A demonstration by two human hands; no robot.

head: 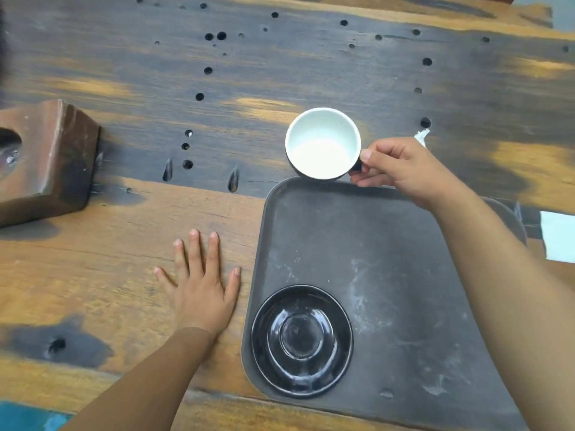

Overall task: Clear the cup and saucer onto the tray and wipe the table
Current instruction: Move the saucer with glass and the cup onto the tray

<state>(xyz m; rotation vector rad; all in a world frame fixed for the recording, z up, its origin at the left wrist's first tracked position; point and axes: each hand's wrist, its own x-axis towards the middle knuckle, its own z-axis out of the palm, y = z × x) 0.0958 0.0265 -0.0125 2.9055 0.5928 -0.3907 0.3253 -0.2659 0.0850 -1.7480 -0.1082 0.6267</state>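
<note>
The right hand has the cup by its dark handle, thumb and fingers pinched round it, and the cup sits upright at the far edge of the grey tray, overlapping its rim; whether it is resting there or held just above I cannot tell. The cup is white inside, dark outside, and looks empty. The black saucer already lies flat in the tray's near left corner, glossy and bare, well apart from the cup. The left hand rests palm down on the wooden worktop just beside the tray's left edge, its fingers spread and gripping nothing. Farther off to the left stands a reddish-brown wooden block with a hollow in its top. A scrap of white paper or cloth shows at the right edge, beyond the tray.
</note>
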